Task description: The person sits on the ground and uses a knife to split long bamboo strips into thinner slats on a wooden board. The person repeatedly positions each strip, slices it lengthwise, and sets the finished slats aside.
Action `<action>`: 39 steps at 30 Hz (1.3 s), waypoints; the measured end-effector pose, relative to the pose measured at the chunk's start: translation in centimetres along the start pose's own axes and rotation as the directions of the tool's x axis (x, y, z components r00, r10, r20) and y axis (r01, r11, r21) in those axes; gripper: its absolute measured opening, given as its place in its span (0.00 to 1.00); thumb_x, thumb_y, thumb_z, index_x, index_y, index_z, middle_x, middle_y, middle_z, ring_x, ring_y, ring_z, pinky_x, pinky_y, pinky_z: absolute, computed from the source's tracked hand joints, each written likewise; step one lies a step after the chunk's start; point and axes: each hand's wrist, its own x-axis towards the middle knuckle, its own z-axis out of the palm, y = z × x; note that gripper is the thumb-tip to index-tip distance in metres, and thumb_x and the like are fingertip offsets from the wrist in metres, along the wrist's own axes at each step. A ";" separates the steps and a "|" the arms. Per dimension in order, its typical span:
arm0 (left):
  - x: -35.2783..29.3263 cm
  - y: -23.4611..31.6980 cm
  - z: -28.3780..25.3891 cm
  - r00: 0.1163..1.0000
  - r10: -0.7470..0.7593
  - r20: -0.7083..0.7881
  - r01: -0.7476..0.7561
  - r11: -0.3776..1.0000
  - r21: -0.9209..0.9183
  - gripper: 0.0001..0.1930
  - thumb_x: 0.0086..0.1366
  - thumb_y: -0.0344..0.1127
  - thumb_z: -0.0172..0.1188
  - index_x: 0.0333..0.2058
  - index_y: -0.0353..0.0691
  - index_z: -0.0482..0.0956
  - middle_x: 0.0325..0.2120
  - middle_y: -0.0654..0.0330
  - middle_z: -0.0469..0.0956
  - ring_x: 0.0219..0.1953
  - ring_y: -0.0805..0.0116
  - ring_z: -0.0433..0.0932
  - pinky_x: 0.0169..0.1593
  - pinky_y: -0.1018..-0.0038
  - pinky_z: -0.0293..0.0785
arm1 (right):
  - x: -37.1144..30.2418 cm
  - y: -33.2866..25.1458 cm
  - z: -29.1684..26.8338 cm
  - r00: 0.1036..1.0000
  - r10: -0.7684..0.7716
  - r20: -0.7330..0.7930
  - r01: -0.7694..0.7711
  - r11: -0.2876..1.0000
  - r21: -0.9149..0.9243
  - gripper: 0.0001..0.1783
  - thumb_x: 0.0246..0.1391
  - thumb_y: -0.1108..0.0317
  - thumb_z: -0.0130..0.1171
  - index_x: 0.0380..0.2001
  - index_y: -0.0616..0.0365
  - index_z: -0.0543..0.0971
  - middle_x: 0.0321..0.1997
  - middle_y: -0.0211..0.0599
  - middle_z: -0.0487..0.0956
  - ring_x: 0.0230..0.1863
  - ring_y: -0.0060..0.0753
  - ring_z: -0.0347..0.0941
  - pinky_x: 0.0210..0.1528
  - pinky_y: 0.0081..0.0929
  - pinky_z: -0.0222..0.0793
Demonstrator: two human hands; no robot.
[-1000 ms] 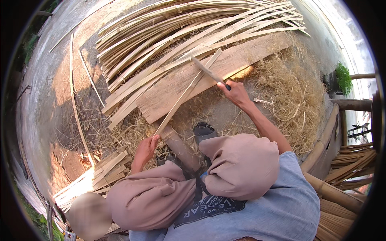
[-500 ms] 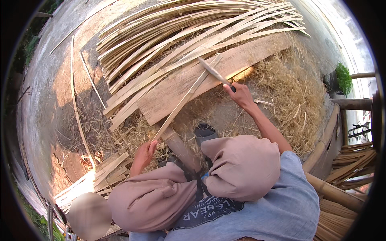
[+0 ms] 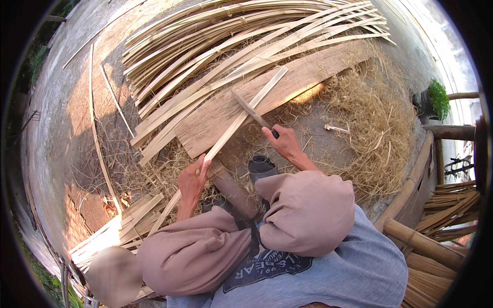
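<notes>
My left hand (image 3: 193,177) is closed around a pale bamboo strip (image 3: 230,130) that slants up and away over a flat wooden plank (image 3: 200,128). The strip's lower end runs back past my hand toward my left knee. In my right hand (image 3: 284,139) is the dark handle of a knife (image 3: 248,108). Its blade points up and to the left and lies across the strip, over the plank's near edge. Whether the blade's edge touches the strip, I cannot tell.
Beyond the plank lies a large heap of bamboo strips (image 3: 205,49). Curly shavings (image 3: 372,123) cover the floor at right. More strips (image 3: 118,226) lie at lower left, and bamboo poles (image 3: 421,244) stand at right. My shoe (image 3: 261,167) rests near the plank.
My left hand has moved up along the strip, leaving more of it behind the hand. My right hand has drawn the knife nearer and to the left, farther down the strip.
</notes>
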 end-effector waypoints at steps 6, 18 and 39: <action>1.5 -3.8 1.2 0.996 0.075 0.054 -0.060 0.971 -0.233 0.23 0.67 0.55 0.66 0.50 0.45 0.87 0.27 0.52 0.87 0.29 0.64 0.85 0.36 0.69 0.76 | -3.0 1.5 -0.1 0.984 -0.159 -0.075 0.140 0.967 -0.211 0.31 0.65 0.38 0.57 0.31 0.60 0.77 0.32 0.51 0.81 0.30 0.58 0.79 0.31 0.53 0.70; 4.0 -3.1 -0.8 0.911 -0.032 0.412 0.186 0.922 -0.339 0.27 0.70 0.56 0.64 0.43 0.32 0.88 0.18 0.74 0.68 0.23 0.81 0.62 0.27 0.74 0.59 | 3.5 6.1 -6.6 0.980 -0.102 -0.171 0.057 0.966 -0.252 0.33 0.62 0.36 0.61 0.25 0.60 0.76 0.22 0.49 0.77 0.27 0.56 0.76 0.33 0.49 0.70; -0.3 1.6 -1.4 0.997 -0.025 0.071 0.019 0.997 0.080 0.23 0.64 0.57 0.69 0.47 0.45 0.89 0.30 0.45 0.85 0.28 0.52 0.84 0.34 0.60 0.75 | 3.8 5.1 -8.6 0.995 0.034 -0.093 -0.054 0.974 -0.218 0.36 0.62 0.34 0.58 0.23 0.61 0.76 0.22 0.53 0.78 0.29 0.59 0.78 0.34 0.51 0.72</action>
